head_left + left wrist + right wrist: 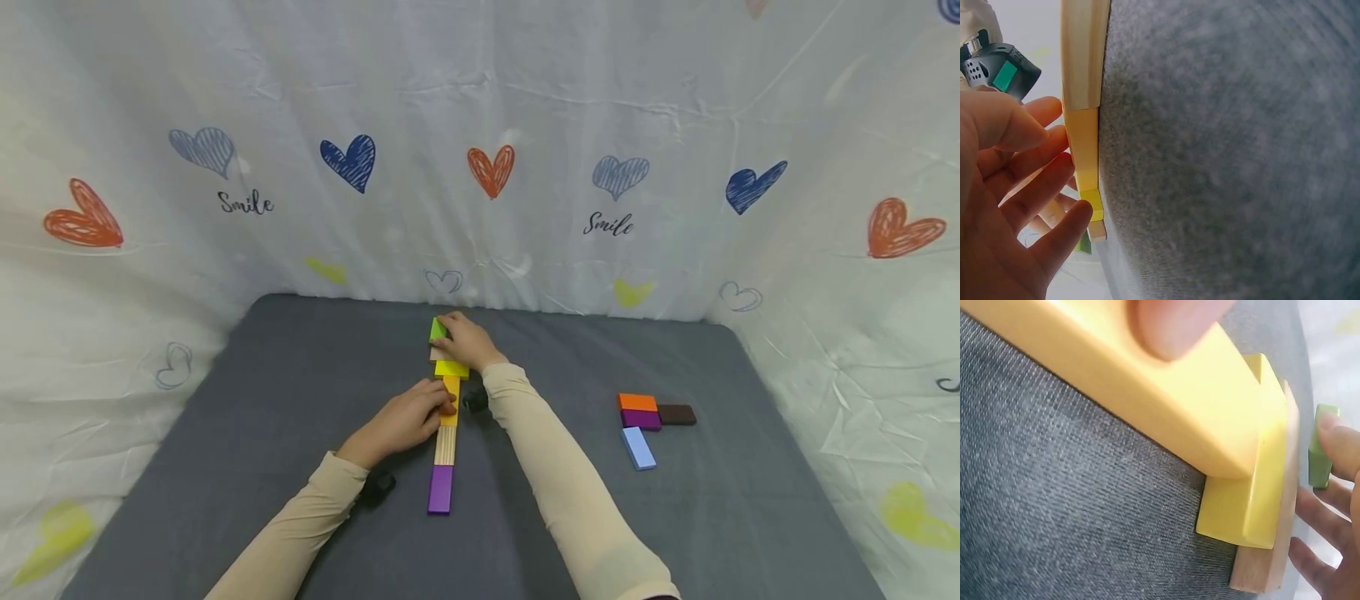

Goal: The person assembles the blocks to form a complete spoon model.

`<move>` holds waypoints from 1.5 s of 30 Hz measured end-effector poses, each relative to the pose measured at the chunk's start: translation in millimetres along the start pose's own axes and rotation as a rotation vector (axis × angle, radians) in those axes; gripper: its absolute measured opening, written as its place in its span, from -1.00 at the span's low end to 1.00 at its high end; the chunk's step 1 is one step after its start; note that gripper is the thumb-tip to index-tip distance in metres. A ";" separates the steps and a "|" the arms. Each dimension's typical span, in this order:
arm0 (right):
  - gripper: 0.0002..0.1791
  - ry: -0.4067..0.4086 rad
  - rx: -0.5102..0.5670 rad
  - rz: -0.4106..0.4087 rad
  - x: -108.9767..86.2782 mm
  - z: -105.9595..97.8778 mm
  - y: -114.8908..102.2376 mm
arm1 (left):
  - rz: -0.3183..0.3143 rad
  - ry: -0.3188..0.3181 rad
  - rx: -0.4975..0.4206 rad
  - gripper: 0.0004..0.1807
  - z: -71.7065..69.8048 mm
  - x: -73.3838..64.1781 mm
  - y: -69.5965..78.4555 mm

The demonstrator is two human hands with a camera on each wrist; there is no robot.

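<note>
A row of wooden blocks runs away from me: a purple block nearest, then a plain ridged wood block, an orange-yellow block, a crosswise yellow block and a pale wood block. At the far end, my right hand pinches a green block between thumb and fingers. My left hand rests its fingertips on the orange-yellow block. In the left wrist view its fingers look loosely extended along the row's side.
On the right of the grey table lie an orange block, a dark purple block, a dark brown block and a light blue block. A white curtain printed with hearts hangs behind the table.
</note>
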State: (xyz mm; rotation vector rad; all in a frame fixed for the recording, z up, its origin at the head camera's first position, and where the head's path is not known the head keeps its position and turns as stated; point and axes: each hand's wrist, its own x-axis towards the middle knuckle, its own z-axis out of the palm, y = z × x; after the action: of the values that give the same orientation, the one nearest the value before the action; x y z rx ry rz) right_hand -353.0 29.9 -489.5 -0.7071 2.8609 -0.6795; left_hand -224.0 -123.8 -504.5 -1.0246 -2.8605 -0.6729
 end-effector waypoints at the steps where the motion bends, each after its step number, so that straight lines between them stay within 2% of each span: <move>1: -0.38 -0.002 0.002 -0.002 0.1 0.4 -0.2 | 0.002 0.000 0.000 -0.79 -0.3 0.0 0.2; 10: -0.42 -0.025 -0.002 -0.022 2.9 -1.7 -4.8 | 0.006 0.008 -0.003 -0.81 -4.1 -0.2 2.6; 17: -0.44 -0.046 -0.024 -0.015 3.6 1.0 -5.8 | 0.007 0.007 0.008 -0.81 -1.4 -1.1 2.6; 29: -0.45 -0.046 -0.034 -0.019 5.0 1.5 -6.9 | -0.010 0.002 0.000 -0.82 -2.0 -0.7 4.5; 39: -0.46 -0.047 -0.019 -0.012 3.8 0.0 -8.6 | 0.024 0.017 -0.003 -0.81 -1.9 -1.5 4.2; 45: -0.48 -0.040 -0.014 -0.009 4.9 0.2 -7.2 | 0.017 0.012 -0.009 -0.81 -3.9 -1.2 5.9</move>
State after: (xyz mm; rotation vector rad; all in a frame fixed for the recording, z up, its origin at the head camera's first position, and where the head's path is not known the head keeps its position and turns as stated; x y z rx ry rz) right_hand -354.2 21.8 -486.5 -0.7278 2.8305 -0.6401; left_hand -219.9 -122.0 -498.8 -1.0414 -2.8377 -0.6896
